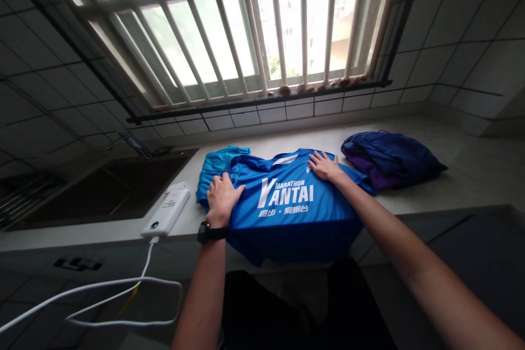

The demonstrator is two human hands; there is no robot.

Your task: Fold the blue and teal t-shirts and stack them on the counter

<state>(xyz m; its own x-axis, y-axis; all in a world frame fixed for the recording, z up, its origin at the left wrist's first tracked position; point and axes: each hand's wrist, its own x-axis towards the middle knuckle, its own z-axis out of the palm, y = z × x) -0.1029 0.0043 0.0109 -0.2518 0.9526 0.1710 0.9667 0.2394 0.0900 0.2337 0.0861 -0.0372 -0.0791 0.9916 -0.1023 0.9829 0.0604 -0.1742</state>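
Note:
A blue T-shirt (324, 205) with white "MARATHON YANTAI" lettering lies spread on the counter, its lower part hanging over the front edge. My left hand (223, 197), a dark watch on its wrist, rests on the shirt's left side with the fingers bent and the thumb out. Flat on the shirt's right shoulder lies my right hand (324, 166), fingers spread. Under and beside the shirt's left side is a folded teal garment (211, 169). To the right sits a bundle of dark blue and purple clothing (389, 158), close to the shirt's right sleeve.
A white power bank (168, 210) with a white cable (150, 257) stands near the counter's front edge, the cable hanging down. Left of it is a dark sink (110, 188) with a faucet (137, 145). Behind the counter (463, 158) is a barred window (246, 38).

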